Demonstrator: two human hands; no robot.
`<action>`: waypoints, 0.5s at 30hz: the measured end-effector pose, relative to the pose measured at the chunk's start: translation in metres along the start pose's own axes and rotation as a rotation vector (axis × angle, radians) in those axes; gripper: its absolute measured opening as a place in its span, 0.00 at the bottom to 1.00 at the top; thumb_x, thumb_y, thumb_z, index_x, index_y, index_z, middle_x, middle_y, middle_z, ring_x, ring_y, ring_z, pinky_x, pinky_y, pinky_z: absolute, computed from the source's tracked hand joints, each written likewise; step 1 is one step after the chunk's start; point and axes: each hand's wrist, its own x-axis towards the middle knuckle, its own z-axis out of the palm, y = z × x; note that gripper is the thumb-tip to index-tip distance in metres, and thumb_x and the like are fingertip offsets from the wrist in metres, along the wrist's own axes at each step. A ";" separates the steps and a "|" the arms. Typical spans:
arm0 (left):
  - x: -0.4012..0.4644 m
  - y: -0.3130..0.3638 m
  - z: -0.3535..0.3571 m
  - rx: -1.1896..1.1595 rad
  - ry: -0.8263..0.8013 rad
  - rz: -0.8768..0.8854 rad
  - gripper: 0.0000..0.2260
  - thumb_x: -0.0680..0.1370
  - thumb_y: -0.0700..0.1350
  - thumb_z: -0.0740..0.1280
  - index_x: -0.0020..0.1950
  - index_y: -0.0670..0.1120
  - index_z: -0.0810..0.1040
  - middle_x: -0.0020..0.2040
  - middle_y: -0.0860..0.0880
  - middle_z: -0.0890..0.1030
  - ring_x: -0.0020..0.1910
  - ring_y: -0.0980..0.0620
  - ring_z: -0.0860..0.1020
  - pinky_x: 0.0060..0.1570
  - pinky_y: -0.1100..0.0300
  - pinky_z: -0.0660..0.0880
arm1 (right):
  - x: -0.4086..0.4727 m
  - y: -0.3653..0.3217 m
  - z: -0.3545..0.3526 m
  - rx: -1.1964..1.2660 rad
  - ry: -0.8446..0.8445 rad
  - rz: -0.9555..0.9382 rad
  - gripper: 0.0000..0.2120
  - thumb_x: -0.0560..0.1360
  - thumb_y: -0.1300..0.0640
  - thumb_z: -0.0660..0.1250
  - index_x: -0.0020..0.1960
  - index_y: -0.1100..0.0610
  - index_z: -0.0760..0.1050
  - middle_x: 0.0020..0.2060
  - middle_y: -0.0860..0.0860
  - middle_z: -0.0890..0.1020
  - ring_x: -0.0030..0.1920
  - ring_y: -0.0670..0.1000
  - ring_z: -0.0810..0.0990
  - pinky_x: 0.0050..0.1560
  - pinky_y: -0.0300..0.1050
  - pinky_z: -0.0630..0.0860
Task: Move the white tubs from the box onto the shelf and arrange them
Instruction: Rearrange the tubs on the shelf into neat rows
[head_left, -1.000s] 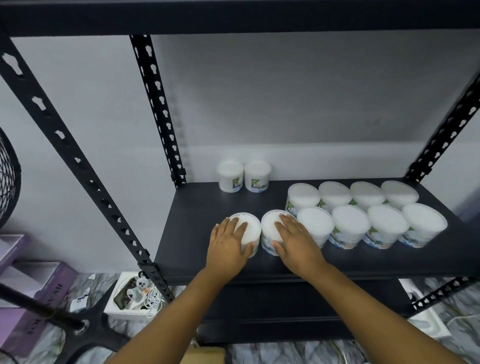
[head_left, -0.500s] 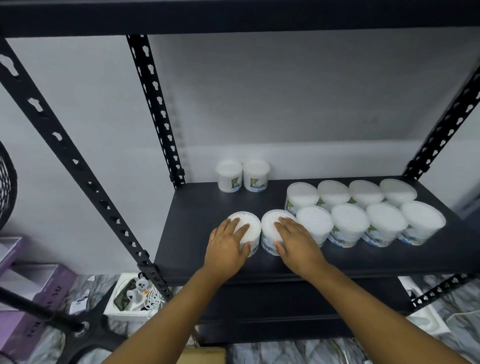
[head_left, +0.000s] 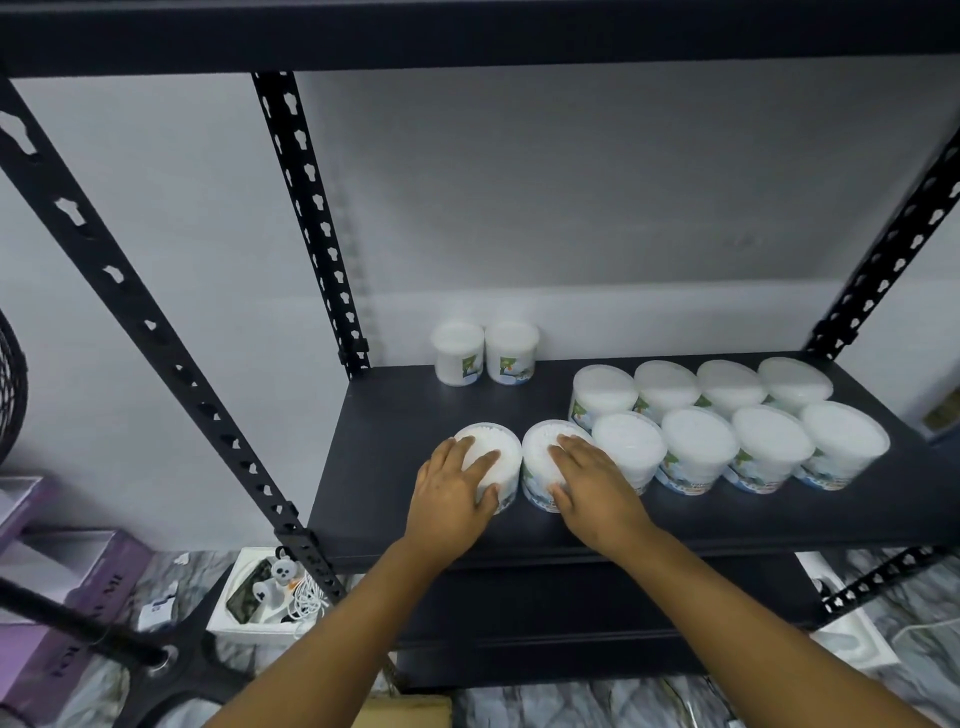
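Observation:
White tubs with clear lids and green-blue labels stand on a black shelf (head_left: 384, 467). My left hand (head_left: 451, 488) lies over the front of one tub (head_left: 498, 441), its thumb curled round the tub's side. My right hand (head_left: 592, 483) covers the neighbouring tub (head_left: 540, 441) the same way, fingers spread on the lid. To their right, several tubs (head_left: 696, 436) sit in two tight rows. Two smaller-looking tubs (head_left: 483, 351) stand apart at the shelf's back left. The box is mostly hidden; a cardboard edge (head_left: 410, 712) shows at the bottom.
Black perforated uprights (head_left: 306, 218) frame the shelf, and another shelf board (head_left: 467, 31) spans overhead. A white tray with cables (head_left: 270, 592) and purple boxes (head_left: 57, 613) lie on the marble floor at left. A lower shelf (head_left: 571, 623) sits beneath.
Both hands stay on the same two front tubs. The pair has edged slightly right, closing up on the front row.

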 end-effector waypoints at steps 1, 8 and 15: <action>0.000 -0.001 0.000 -0.004 0.006 0.000 0.21 0.77 0.54 0.59 0.69 0.51 0.73 0.72 0.44 0.68 0.73 0.42 0.62 0.68 0.47 0.62 | 0.000 0.000 0.000 0.000 0.000 -0.002 0.25 0.79 0.54 0.59 0.74 0.60 0.60 0.74 0.56 0.61 0.75 0.55 0.58 0.74 0.45 0.50; 0.000 -0.002 -0.005 -0.012 -0.002 0.005 0.22 0.75 0.54 0.57 0.68 0.52 0.74 0.71 0.45 0.69 0.72 0.42 0.63 0.67 0.46 0.62 | 0.000 0.000 0.002 0.003 0.014 -0.001 0.25 0.79 0.54 0.60 0.74 0.60 0.60 0.74 0.56 0.61 0.74 0.55 0.58 0.74 0.46 0.51; 0.001 -0.002 0.003 0.025 -0.003 -0.035 0.23 0.79 0.56 0.60 0.72 0.50 0.67 0.74 0.47 0.64 0.74 0.46 0.58 0.71 0.51 0.56 | 0.000 -0.001 0.002 -0.001 0.020 -0.003 0.26 0.79 0.54 0.60 0.74 0.60 0.60 0.74 0.57 0.62 0.74 0.56 0.59 0.74 0.46 0.51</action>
